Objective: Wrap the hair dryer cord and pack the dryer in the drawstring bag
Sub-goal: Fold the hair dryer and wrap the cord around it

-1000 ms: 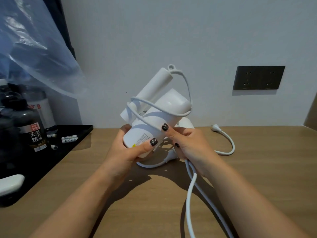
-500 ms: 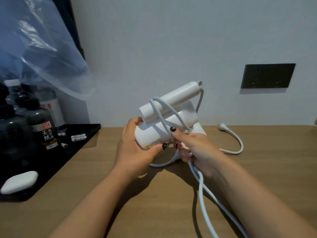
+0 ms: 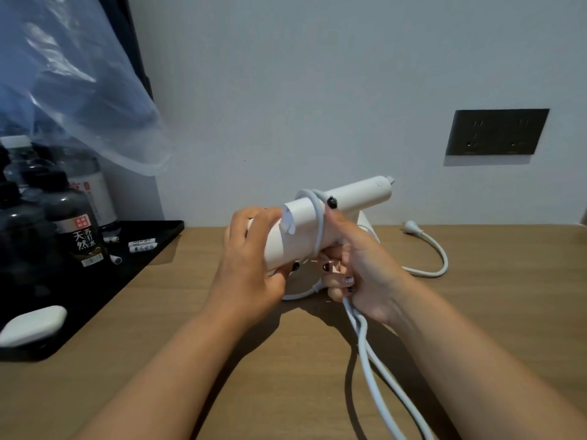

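Across the wooden table (image 3: 286, 392) we have open surface in front and to the right, with the wall close behind and a black tray (image 3: 136, 268) of bottles (image 3: 76, 227) bounding the left edge. Above the table's middle we hold the white hair dryer (image 3: 317, 223) on its side. Our left hand (image 3: 251, 265) curls around its barrel, gripping it. Our right hand (image 3: 359, 265) closes on the cord (image 3: 374, 376), index finger pressing one loop against the folded handle. We judge the wrapping is under way, with much slack left: two strands trail toward us, and the plug (image 3: 413, 226) lies near the wall. Next we likely need another turn, kept taut. No drawstring bag is visible.
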The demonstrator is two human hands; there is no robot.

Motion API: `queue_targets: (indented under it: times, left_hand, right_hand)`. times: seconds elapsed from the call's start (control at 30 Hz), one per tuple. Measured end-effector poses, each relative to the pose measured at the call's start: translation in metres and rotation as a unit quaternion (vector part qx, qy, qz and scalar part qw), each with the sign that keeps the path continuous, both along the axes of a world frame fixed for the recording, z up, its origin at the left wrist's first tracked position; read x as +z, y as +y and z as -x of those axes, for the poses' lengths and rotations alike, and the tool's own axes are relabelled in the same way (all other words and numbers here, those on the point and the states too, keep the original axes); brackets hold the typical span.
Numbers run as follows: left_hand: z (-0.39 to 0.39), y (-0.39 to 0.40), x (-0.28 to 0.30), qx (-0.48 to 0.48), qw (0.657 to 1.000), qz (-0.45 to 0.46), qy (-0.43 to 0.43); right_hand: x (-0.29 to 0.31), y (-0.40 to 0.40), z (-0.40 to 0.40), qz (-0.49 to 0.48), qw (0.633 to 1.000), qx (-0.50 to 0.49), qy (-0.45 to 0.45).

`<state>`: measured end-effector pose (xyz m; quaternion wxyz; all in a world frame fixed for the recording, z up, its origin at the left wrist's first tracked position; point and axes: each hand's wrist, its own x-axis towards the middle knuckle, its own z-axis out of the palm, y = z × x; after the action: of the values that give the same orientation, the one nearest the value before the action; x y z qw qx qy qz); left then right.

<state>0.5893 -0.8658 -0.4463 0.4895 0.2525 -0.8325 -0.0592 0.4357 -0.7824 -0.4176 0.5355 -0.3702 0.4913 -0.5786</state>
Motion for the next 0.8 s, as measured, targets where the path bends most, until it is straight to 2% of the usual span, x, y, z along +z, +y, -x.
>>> queue_targets:
  times: [0.2, 0.33, 0.4, 0.47, 0.57, 0.63, 0.7, 0.77, 0.8]
  left_hand:
    - [0.006, 0.005, 0.001, 0.048, 0.993, 0.093, -0.056]
    - [0.003, -0.002, 0.001, 0.029, 0.992, 0.113, -0.046]
    - [0.001, -0.001, 0.002, -0.018, 0.999, 0.036, 0.009]
    - [-0.003, 0.002, 0.006, -0.077, 0.983, -0.144, 0.08]
    - [-0.008, -0.001, 0.008, -0.188, 0.892, -0.393, 0.12]
    - [-0.011, -0.001, 0.011, -0.3, 0.802, -0.499, 0.138]
    - [-0.014, 0.002, 0.014, -0.36, 0.727, -0.562, 0.159]
    - [-0.015, 0.009, 0.02, -0.363, 0.685, -0.602, 0.191]
    - [-0.014, 0.013, 0.023, -0.352, 0.677, -0.611, 0.209]
  right_hand:
    - [-0.001, -0.001, 0.003, -0.016, 0.993, 0.032, -0.111]
    - [-0.003, -0.003, 0.004, -0.013, 0.994, 0.007, -0.109]
    - [-0.004, -0.004, 0.002, 0.003, 0.995, -0.008, -0.097]
    - [-0.005, -0.003, 0.002, 0.037, 0.995, -0.011, -0.088]
    - [-0.005, -0.005, 0.003, 0.111, 0.991, -0.017, -0.076]
    - [-0.004, -0.007, 0.004, 0.159, 0.984, -0.046, -0.065]
    - [-0.003, -0.007, 0.005, 0.18, 0.981, -0.058, -0.032]
    - [-0.004, -0.006, 0.003, 0.187, 0.981, -0.047, 0.007]
    - [-0.006, -0.005, 0.003, 0.194, 0.98, -0.042, 0.028]
